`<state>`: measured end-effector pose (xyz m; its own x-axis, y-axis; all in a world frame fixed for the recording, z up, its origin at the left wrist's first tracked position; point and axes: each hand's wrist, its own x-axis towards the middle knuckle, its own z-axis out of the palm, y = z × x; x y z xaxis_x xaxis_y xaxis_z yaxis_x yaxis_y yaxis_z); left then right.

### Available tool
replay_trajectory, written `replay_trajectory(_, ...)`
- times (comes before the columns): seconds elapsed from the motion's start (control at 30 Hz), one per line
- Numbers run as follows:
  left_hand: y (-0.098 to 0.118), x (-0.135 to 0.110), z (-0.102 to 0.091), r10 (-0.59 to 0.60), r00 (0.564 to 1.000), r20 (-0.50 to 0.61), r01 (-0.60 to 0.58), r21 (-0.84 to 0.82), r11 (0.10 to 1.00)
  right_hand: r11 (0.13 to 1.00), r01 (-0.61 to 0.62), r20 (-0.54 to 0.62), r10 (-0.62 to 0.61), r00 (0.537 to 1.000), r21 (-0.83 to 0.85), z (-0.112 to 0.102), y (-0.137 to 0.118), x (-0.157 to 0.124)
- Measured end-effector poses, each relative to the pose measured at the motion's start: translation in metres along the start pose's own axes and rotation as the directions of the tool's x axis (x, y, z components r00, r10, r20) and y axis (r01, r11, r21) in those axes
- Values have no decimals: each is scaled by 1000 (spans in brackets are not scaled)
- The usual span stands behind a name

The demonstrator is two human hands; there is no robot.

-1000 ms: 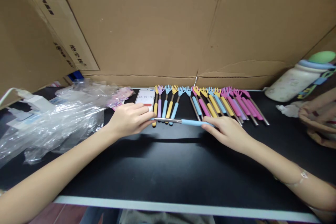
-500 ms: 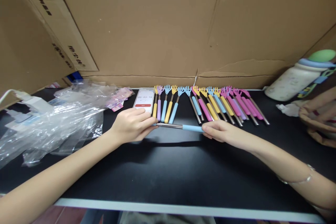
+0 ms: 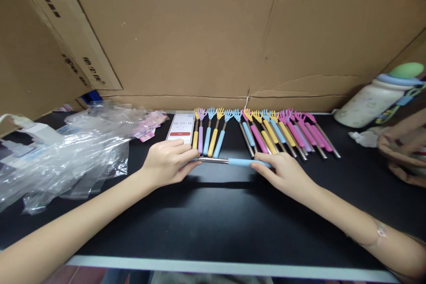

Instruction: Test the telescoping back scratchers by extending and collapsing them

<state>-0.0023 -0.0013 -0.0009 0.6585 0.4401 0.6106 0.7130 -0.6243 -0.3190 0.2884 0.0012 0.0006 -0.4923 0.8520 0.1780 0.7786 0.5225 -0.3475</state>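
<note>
Between my hands a back scratcher point(image 3: 240, 162) with a blue grip and a metal shaft lies level above the black table point(image 3: 186, 226). My left hand point(image 3: 169, 159) is closed around its left end, hiding most of the head. My right hand point(image 3: 282, 171) is closed on the blue grip at the other end. Just beyond, several back scratchers stand in a row: a left group with a blue one point(image 3: 219, 143) at its right side, and a denser right group with a pink one point(image 3: 259, 138). A phone point(image 3: 180, 128) with a running timer display lies behind my left hand.
Crumpled clear plastic bags point(image 3: 76, 159) and a white charger point(image 3: 41, 135) cover the left side. A white bottle point(image 3: 371, 102), a crumpled tissue point(image 3: 364, 138) and a brown bag point(image 3: 388, 155) are at right. Cardboard point(image 3: 186, 31) walls the back.
My right hand has shifted its hold on the blue grip, its fingers now lying further along it towards the shaft. My left hand keeps its hold on the left end.
</note>
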Motion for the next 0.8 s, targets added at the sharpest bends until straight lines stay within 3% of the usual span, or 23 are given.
replay_trajectory(0.2, 4, 0, -1, -52, 999, -5, 52, -49, 997, 981, 76, -174, -107, 979, -178, 1, -4, -5)
replay_trajectory(0.43, 0, 2, -6, -28, 1000, -11, 28, -1, 1000, 922, 141, -310, -261, 914, -361, 4, -7, -6)
replay_trajectory(0.53, 1, 2, -5, -21, 1000, -6, 20, -13, 1000, 901, 142, -321, -288, 903, -409, 3, -9, -7)
replay_trajectory(0.8, 3, 4, -3, 3, 1000, 5, -3, 24, 1000, 897, 146, -243, -266, 933, -418, -4, -4, -3)
